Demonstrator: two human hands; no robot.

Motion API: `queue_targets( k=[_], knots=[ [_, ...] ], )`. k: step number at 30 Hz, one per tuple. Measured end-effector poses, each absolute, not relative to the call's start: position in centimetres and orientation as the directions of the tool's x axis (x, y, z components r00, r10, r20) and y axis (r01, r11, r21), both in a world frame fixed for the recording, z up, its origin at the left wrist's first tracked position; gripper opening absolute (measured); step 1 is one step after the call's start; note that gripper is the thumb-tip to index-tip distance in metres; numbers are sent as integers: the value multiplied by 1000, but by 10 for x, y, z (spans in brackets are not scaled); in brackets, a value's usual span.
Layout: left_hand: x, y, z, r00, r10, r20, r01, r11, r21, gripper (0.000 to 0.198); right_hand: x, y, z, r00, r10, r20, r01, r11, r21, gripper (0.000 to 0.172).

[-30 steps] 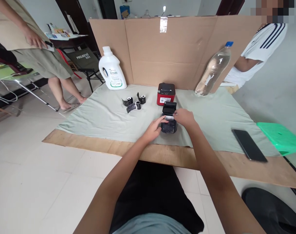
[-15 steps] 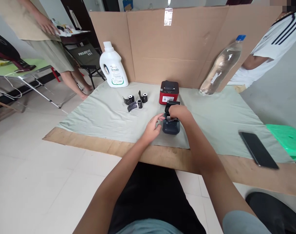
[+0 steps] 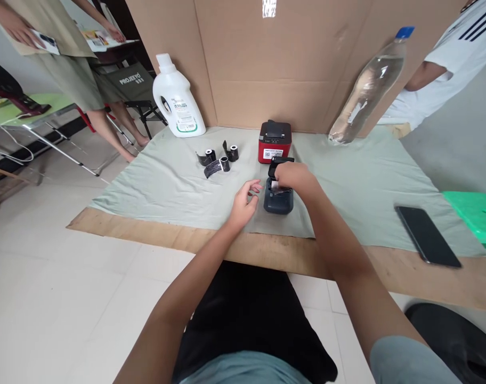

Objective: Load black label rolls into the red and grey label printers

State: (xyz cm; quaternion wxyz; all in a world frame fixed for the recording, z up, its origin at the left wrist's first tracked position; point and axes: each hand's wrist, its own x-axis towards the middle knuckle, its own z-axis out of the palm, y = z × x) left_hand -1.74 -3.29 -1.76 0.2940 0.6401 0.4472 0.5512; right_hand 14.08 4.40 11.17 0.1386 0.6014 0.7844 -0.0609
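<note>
Fingers of the left hand (image 3: 243, 205) are held apart, while those of the right hand (image 3: 294, 175), grip untellable, are hidden at the open dark device (image 3: 278, 205) near frame centre, flanked by broad pale cloth (image 3: 175, 192) above the wooden edge (image 3: 275, 252).

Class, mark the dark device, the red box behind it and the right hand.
Dark device (image 3: 278, 204), head view: front of body.
Red box (image 3: 275, 145), head view: front face.
Right hand (image 3: 293, 175), head view: back of hand.

small dark device (image 3: 278, 204), rounded at its corners, sitting flat on the cloth-covered surface (image 3: 179, 197), its black lid (image 3: 272, 168) standing raised at the far edge, a pale piece (image 3: 274, 185) showing inside, partly hidden from where I am watching remotely
</note>
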Motion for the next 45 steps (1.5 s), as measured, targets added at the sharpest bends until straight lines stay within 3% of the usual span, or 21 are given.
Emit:
queue_targets(
  k=[6,12,17,23,26,29,34,39,45],
  knots=[
    [-18,10,7,-99,934,344,34,-342,939,24,168,28,148,-455,889,-57,887,447,-112,5],
    [-8,40,20,56,930,363,-94,-357,929,55,171,32,141,-566,824,23,760,533,-373,16],
    [-13,30,6,-9,923,385,-145,-382,913,53,161,42,126,-655,747,110,607,608,-512,17],
    [-27,32,0,-85,908,411,-173,-419,891,57,148,53,107,-566,815,125,518,470,-715,18],
    [-30,36,-2,-115,912,393,-176,-408,896,59,143,56,98,-596,787,161,388,458,-800,20],
    [-31,40,-5,-143,929,342,-160,-363,918,57,141,56,94,-618,760,201,332,484,-810,25],
    [-29,42,-7,-120,894,432,-153,-447,881,63,144,59,91,-564,814,138,364,395,-843,19],
    [-29,40,-8,-68,960,270,-233,-279,932,59,144,60,88,-572,788,228,245,429,-869,21],
    [-32,48,-15,-90,944,317,-238,-329,914,60,140,59,89,-450,877,169,353,348,-868,31]
  ],
)
